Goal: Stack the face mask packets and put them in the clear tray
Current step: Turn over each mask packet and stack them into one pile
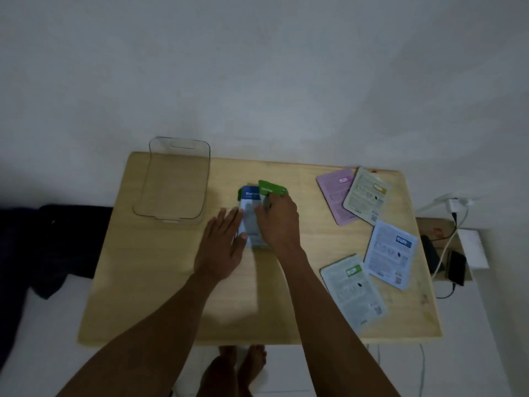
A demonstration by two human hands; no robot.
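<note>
Head view: I see the stack of packets point(252, 222) at the centre of the tabletop point(171, 296), its long axis running near to far. My right hand point(279, 224) is closed on a green-topped packet point(272, 189), which it holds over the right side of the stack, above a blue-topped packet point(250, 194). My left hand point(221, 245) lies open and flat, fingertips against the left edge of the stack. The clear tray point(148, 213) stands empty to the far left, nearer my left hand. Four loose packets lie well apart to the right: pink point(333, 193), yellow-labelled point(365, 194), blue-labelled point(389, 253) and green-labelled point(353, 290). I judge the right hand nearer these.
</note>
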